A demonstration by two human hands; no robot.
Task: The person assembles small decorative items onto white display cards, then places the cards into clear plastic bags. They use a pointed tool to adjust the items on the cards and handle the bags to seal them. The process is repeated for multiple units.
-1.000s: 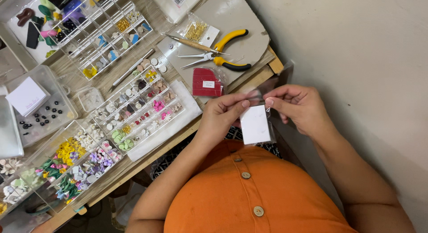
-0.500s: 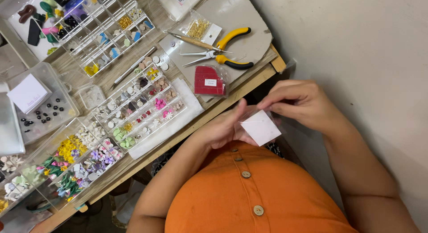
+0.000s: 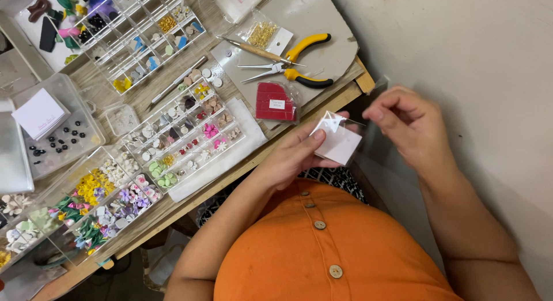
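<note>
The left hand [image 3: 294, 157] holds a small white card [image 3: 339, 142] off the near edge of the desk [image 3: 173, 206], above the person's orange buttoned top [image 3: 322, 260]; its grip is clamped on the card, thumb on the upper face and the other fingers beneath. A bit of clear wrapping sits at the card's upper left corner, too small to make out further. The right hand [image 3: 412, 125] is just to the right of the card, its thumb and forefinger pinched together; a thin clear film seems to run from the card toward that pinch, but I cannot tell for certain that the fingers hold it. Just left of the card, on the desk, lies a red packet with a white label [image 3: 275, 102] in a clear sleeve. Beyond the packet, farther from the card, rest yellow-handled pliers [image 3: 291, 67] on a grey mat [image 3: 322, 19], with a small bag of gold-coloured findings [image 3: 262, 33] beside them. Well to the left of the card stand clear compartment boxes [image 3: 184, 131] of small coloured beads and flower pieces, and farther left a clear tray with black beads and a white pad [image 3: 40, 114].
</note>
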